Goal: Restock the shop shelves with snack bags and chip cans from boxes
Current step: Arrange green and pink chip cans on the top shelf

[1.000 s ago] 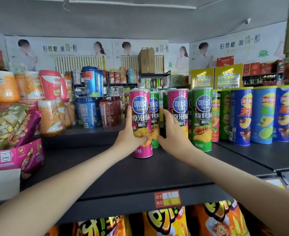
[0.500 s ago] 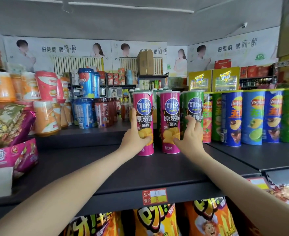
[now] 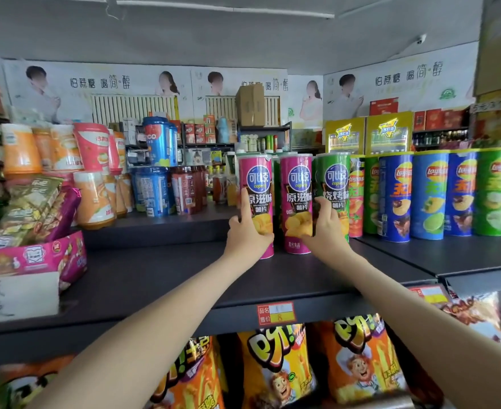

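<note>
The left hand (image 3: 247,231) covers the lower left side of the left pink can (image 3: 258,184). The right hand (image 3: 327,231) hides the lower half of the green can (image 3: 334,178). A back can (image 3: 276,184) just right of the left pink can shows only as a green sliver. The top line of the price tag (image 3: 276,312) is blurred. The snack bags (image 3: 275,364) below run off the bottom edge, and the paper sign (image 3: 16,296) is cut by the left edge.
</note>
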`<state>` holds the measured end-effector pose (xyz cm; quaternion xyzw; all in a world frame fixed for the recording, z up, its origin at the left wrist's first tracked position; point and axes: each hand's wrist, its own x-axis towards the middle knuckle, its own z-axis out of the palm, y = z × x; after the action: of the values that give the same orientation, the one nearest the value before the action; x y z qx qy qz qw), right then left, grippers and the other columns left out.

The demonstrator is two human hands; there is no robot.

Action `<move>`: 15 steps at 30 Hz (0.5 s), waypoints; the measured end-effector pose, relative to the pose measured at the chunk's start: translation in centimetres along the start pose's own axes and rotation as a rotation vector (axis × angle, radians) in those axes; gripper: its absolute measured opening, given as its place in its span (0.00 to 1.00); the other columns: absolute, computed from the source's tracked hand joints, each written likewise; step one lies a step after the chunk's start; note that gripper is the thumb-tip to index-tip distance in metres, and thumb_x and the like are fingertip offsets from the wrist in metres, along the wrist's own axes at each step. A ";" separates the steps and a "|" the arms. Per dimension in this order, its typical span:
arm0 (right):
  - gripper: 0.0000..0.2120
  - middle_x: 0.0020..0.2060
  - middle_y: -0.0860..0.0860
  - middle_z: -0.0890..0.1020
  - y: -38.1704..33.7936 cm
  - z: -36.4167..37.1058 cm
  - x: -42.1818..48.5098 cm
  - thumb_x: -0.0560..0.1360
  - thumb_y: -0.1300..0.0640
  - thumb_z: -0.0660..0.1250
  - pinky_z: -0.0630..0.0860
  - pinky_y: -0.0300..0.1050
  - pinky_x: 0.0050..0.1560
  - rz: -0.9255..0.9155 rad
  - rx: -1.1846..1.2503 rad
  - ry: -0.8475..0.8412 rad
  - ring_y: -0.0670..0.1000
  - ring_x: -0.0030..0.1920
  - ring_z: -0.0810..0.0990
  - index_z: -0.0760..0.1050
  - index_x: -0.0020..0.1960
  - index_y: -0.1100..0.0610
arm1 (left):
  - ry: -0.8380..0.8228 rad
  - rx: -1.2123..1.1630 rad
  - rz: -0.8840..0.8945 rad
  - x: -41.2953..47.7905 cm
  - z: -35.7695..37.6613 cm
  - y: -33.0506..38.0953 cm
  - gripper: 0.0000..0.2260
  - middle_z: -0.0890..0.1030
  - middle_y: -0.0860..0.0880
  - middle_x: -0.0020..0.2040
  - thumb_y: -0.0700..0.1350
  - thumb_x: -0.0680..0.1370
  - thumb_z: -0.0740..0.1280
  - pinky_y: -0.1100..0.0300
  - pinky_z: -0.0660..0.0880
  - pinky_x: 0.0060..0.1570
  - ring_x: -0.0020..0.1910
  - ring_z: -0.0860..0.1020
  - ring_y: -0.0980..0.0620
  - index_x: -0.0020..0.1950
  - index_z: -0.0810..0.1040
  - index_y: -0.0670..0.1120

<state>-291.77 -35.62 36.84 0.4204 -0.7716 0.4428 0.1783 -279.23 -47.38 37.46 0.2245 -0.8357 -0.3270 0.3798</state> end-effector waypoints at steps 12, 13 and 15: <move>0.13 0.49 0.47 0.78 -11.4 -0.3 -23.1 0.76 0.64 0.67 0.72 0.28 0.48 -0.230 0.646 -0.122 0.37 0.50 0.77 0.72 0.57 0.51 | 0.241 -0.348 -0.102 -28.6 -7.3 -0.2 0.18 0.80 0.55 0.54 0.43 0.79 0.67 0.64 0.77 0.52 0.49 0.80 0.61 0.65 0.72 0.60; 0.13 0.49 0.47 0.78 -11.6 1.1 -25.6 0.77 0.63 0.67 0.72 0.29 0.48 -0.218 0.680 -0.217 0.37 0.51 0.77 0.72 0.57 0.51 | 0.257 -0.346 -0.193 -31.5 -7.3 -1.9 0.17 0.80 0.56 0.54 0.43 0.80 0.67 0.61 0.78 0.52 0.50 0.80 0.59 0.64 0.72 0.62; 0.12 0.51 0.47 0.78 -11.8 4.6 -30.6 0.77 0.61 0.67 0.75 0.35 0.50 -0.189 0.685 -0.420 0.42 0.53 0.78 0.71 0.58 0.49 | 0.299 -0.331 -0.414 -37.5 -7.2 -6.1 0.19 0.79 0.60 0.51 0.43 0.80 0.66 0.54 0.78 0.54 0.51 0.80 0.54 0.61 0.72 0.68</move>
<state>-263.93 -27.42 20.79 0.6055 -0.5574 0.5603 -0.0934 -249.97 -30.89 18.39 0.3707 -0.6424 -0.4925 0.4553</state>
